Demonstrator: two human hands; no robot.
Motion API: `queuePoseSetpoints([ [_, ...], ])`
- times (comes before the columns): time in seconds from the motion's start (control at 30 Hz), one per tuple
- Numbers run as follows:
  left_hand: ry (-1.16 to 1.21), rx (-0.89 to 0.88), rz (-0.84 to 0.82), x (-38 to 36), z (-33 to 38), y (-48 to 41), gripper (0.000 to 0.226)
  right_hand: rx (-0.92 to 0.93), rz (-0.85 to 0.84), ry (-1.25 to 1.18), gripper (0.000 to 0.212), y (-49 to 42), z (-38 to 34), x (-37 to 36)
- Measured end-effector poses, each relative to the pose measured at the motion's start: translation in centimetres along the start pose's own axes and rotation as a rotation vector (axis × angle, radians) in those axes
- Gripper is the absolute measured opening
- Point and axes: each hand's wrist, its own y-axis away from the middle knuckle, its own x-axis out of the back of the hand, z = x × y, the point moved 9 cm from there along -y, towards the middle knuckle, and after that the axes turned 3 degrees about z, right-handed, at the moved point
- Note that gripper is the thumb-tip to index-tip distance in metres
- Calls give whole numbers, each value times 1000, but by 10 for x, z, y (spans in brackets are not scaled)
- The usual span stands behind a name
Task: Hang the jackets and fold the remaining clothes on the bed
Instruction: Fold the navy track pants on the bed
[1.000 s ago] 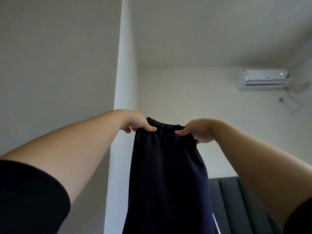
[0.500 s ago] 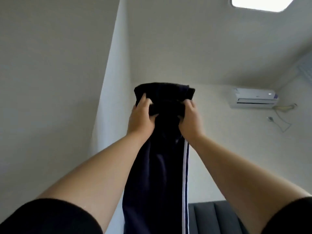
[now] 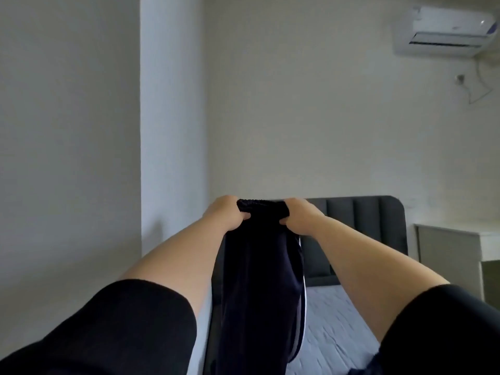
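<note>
Holding the navy trousers (image 3: 259, 280) by their gathered waistband, we have left hand (image 3: 226, 215) and right hand (image 3: 299, 216) each curled tight on a corner of it, close together, with the legs hanging doubled over the bed (image 3: 338, 320). Half a second back the waistband was raised toward the ceiling; now it sits level with the headboard (image 3: 365, 226), so we judge laying flat for folding comes next. No writing is readable: the air conditioner (image 3: 446, 31) badge is too small.

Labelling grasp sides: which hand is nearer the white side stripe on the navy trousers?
Right. The right hand grips the waistband end directly above the white stripe; the left hand grips the opposite end, across the navy trousers from it.
</note>
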Motion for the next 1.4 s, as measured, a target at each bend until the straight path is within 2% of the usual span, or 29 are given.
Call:
queuePoseSetpoints([
  [0.07,14,98,-164,-25,-13,26,41,15,-110,33,21,29,6,-24],
  [0.17,156,260,-285,-55,-34,58,59,1,-243,-49,10,62,12,-56],
  [0.23,252,311,-320,-72,-39,77,60,-81,-337,-134,6,79,17,-72],
  [0.27,216,288,-288,-76,-41,80,55,-133,-353,-190,5,84,20,-77],
  [0.3,193,231,-201,-77,-39,80,47,-155,-299,-250,6,86,21,-77],
  [0.33,242,185,-65,-71,-34,82,36,-138,-155,-296,8,85,19,-70],
  [0.4,469,83,278,-43,-23,95,14,-31,280,-365,7,97,13,-39],
  [0.43,527,16,398,-33,-16,106,10,27,441,-385,8,110,12,-29],
  [0.47,545,-37,423,-33,-13,114,9,62,498,-375,11,121,15,-29],
  [0.5,548,-60,354,-43,-15,119,10,51,423,-350,13,126,23,-42],
  [0.53,533,-26,174,-66,-21,126,11,4,230,-330,15,131,33,-65],
  [0.6,474,142,-322,-129,-47,158,12,-106,-293,-307,16,159,55,-125],
  [0.63,433,204,-480,-154,-61,179,12,-128,-491,-289,15,179,62,-147],
  [0.73,384,287,-579,-201,-91,227,5,-127,-794,-225,16,235,72,-197],
  [0.77,382,322,-616,-219,-99,243,7,-135,-868,-223,17,252,75,-214],
  [0.87,405,454,-707,-267,-132,292,46,-194,-999,-215,13,294,90,-260],
  [0.93,439,522,-744,-288,-152,319,58,-248,-1088,-258,11,317,99,-288],
  [1.03,518,614,-866,-308,-171,357,61,-303,-1344,-299,15,356,102,-325],
  [1.13,618,669,-1088,-324,-175,396,46,-324,-1581,-315,19,390,100,-352],
  [1.2,712,709,-1256,-333,-177,419,54,-336,-1721,-318,14,409,99,-363],
  [1.23,761,727,-1298,-338,-182,425,60,-355,-1774,-324,22,418,99,-368],
  [1.27,803,746,-1294,-342,-188,427,61,-377,-1808,-336,37,423,100,-373],
  [1.33,833,777,-1144,-351,-206,418,55,-452,-1792,-374,55,429,103,-386],
  [1.4,795,799,-910,-360,-224,404,42,-569,-1603,-393,51,422,111,-403],
])
